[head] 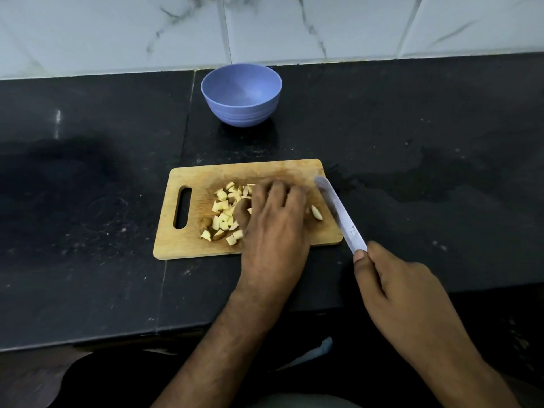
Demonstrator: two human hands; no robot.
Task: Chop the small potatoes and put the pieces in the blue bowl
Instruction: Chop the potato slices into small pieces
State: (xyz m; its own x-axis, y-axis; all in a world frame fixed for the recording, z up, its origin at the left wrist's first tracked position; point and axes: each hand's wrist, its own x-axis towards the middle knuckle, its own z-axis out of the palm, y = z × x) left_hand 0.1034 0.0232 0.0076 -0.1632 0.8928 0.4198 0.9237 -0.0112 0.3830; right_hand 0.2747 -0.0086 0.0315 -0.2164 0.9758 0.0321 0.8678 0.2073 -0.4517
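My left hand (272, 219) curls its fingers over the chopped potato pieces (224, 212) on the cutting board (188, 242), gathering some. My right hand (394, 287) grips the knife (340, 214), blade over the board's right edge. The blue bowl (241, 94) sits far behind on the dark surface (412, 136).

The rectangular pale wooden chopping board (188, 240) looks matt and scuffed. The round blue bowl (241, 95) seems smooth matt plastic with ribbed sides. The black stone counter (88, 201) shines faintly; white marbled wall tiles (323, 25) look glossy. The grey knife blade (338, 210) looks dull metal.
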